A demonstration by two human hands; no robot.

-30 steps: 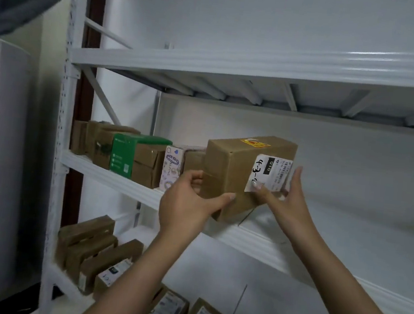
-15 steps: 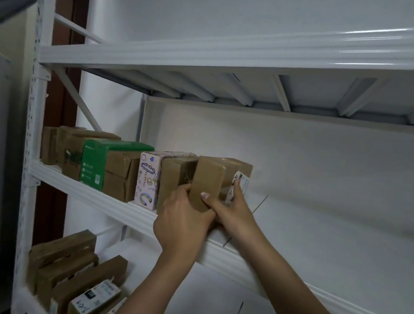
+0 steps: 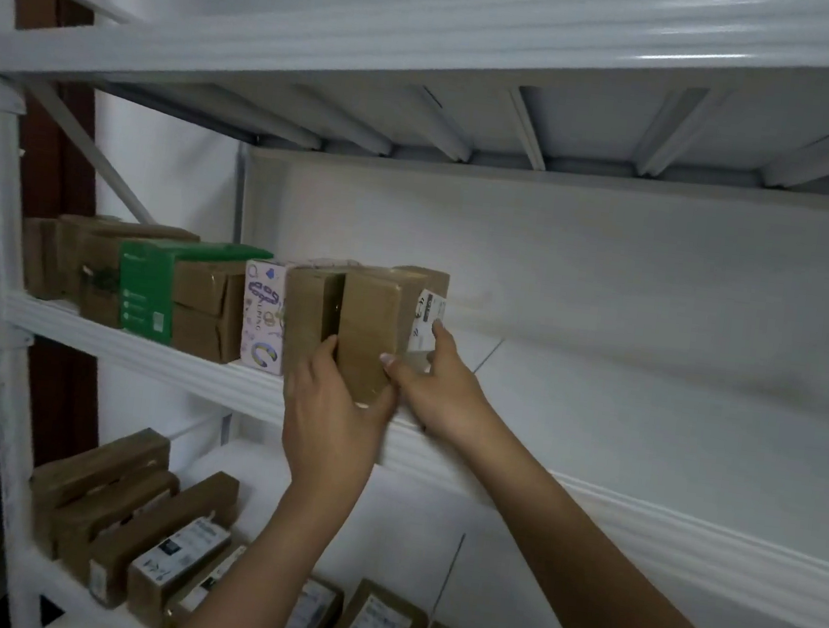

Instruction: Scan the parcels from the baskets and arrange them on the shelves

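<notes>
Dim, soft light; glare on upper shelf beam [image 3: 640,35]; blurred edges.

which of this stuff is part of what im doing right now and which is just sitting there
In the job: brown parcel, gripped by left hand and right hand; middle shelf.
Just sitting: green box, patterned box, lower parcels, top shelf.

Two bare forearms run to the left hand [image 3: 334,408] and right hand [image 3: 437,394] — fingernails pale and rounded.
</notes>
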